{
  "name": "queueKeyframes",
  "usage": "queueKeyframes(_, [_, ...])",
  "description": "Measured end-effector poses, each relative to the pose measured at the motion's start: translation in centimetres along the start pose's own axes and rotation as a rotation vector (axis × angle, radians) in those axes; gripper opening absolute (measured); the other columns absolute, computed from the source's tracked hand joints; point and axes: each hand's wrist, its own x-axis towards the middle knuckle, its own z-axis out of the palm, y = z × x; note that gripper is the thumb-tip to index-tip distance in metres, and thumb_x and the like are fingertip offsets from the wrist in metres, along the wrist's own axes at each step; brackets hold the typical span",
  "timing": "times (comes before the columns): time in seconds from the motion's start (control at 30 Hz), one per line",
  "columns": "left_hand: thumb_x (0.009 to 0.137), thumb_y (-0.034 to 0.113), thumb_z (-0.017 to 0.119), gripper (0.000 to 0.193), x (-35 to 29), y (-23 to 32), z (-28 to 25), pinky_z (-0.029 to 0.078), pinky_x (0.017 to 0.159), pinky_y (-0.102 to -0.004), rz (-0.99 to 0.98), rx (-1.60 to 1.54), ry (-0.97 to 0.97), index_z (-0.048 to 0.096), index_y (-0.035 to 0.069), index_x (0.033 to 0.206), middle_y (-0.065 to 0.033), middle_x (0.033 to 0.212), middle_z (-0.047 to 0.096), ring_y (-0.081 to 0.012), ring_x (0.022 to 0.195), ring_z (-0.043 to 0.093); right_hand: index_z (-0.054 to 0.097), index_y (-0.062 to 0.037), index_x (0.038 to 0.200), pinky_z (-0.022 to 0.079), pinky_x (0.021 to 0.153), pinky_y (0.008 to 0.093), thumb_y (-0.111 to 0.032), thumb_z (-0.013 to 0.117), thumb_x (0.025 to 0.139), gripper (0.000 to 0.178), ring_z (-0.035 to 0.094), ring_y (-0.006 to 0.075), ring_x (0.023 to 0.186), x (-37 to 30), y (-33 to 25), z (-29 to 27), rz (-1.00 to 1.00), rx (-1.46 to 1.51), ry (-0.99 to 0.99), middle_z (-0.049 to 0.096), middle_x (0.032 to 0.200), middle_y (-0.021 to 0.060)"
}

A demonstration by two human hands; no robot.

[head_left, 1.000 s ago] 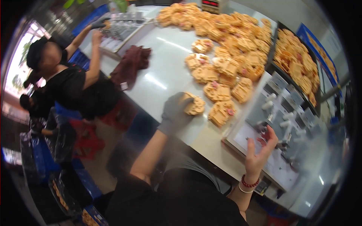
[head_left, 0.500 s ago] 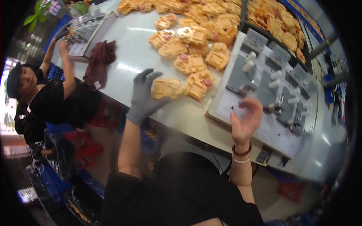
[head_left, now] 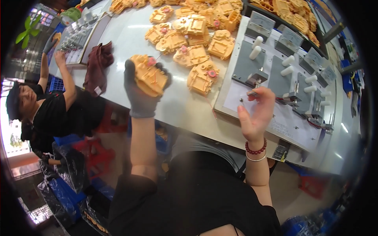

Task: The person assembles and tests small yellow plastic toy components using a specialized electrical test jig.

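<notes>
My left hand (head_left: 142, 103), in a grey glove, is closed around an orange plastic housing (head_left: 149, 76) and holds it up over the table's near edge. A pink round piece and thin wires show on the housing's upper face. My bare right hand (head_left: 258, 112), with beads at the wrist, is over the near left part of a white fixture board (head_left: 232, 96). Its thumb stands apart from the bent fingers, and no object shows between them. The fingertips are at the small metal end of the nearest grey fixture (head_left: 250, 67); whether they touch it, I cannot tell.
Loose orange housings (head_left: 202, 76) lie across the table (head_left: 130, 43), heaped at the far side. A black bin (head_left: 271, 17) at the far right holds more. Left are a dark red cloth (head_left: 98, 69) and a co-worker (head_left: 51, 102) at another fixture board (head_left: 88, 43).
My left hand has closed on the orange housing and lifted it off the table, turning its pink-piece side up. My right hand has stayed by the nearest fixture.
</notes>
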Motion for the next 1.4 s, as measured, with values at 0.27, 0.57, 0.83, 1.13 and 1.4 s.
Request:
queueKeyframes(0.27, [0.088,0.064,0.056,0.065,1.7,-1.9,4.1,0.052,0.084,-0.0531,-0.115,-0.176,-0.006,0.06,0.002,0.107,-0.0187,0.096,0.066,-0.0367,0.088,0.064,0.053,-0.002,0.11,0.04,0.068,0.0268,-0.006,0.068,0.068,0.045,0.044,0.0151,0.074,0.2,0.3,0.2,0.024,0.021,-0.019,0.049,0.088,0.0058])
queueKeyframes(0.57, [0.091,0.043,0.054,0.042,9.1,-7.4,11.9,0.051,0.088,-0.0398,0.327,0.206,-0.472,0.058,0.007,0.111,-0.0069,0.1,0.062,-0.0215,0.094,0.063,0.056,-0.0031,0.107,0.041,0.061,0.0287,-0.008,0.069,0.066,0.044,0.046,0.0167,0.068,0.3,0.2,0.1,-0.01,-0.016,-0.003,0.052,0.087,0.0071])
queueKeyframes(0.83, [0.067,0.014,0.083,0.069,15.6,-13.8,16.9,0.05,0.072,-0.0254,0.383,0.615,-0.858,0.045,0.008,0.125,-0.0014,0.1,0.055,-0.0099,0.087,0.055,0.055,-0.0028,0.11,0.038,0.065,0.0252,-0.005,0.069,0.067,0.046,0.044,0.0134,0.07,0.5,0.0,-0.2,-0.026,0.012,-0.035,0.049,0.086,0.0046])
queueKeyframes(1.13, [0.071,0.058,0.075,0.07,14.5,-12.9,18.1,0.045,0.077,-0.0276,0.477,0.56,-0.879,0.054,0.004,0.11,-0.0058,0.095,0.057,-0.0143,0.087,0.055,0.056,-0.0027,0.108,0.039,0.062,0.026,-0.008,0.07,0.066,0.044,0.044,0.0143,0.067,0.6,-0.2,-0.2,-0.029,0.047,-0.026,0.052,0.086,0.0061])
queueKeyframes(1.4, [0.087,0.058,0.05,0.063,16.1,-13.9,15.2,0.043,0.098,-0.0369,0.453,0.661,-0.999,0.056,-0.001,0.109,-0.0144,0.106,0.061,-0.0276,0.097,0.059,0.057,-0.0029,0.108,0.039,0.061,0.0268,-0.008,0.07,0.065,0.045,0.044,0.0152,0.067,0.7,0.0,-0.2,-0.058,0.055,-0.026,0.053,0.087,0.0066])
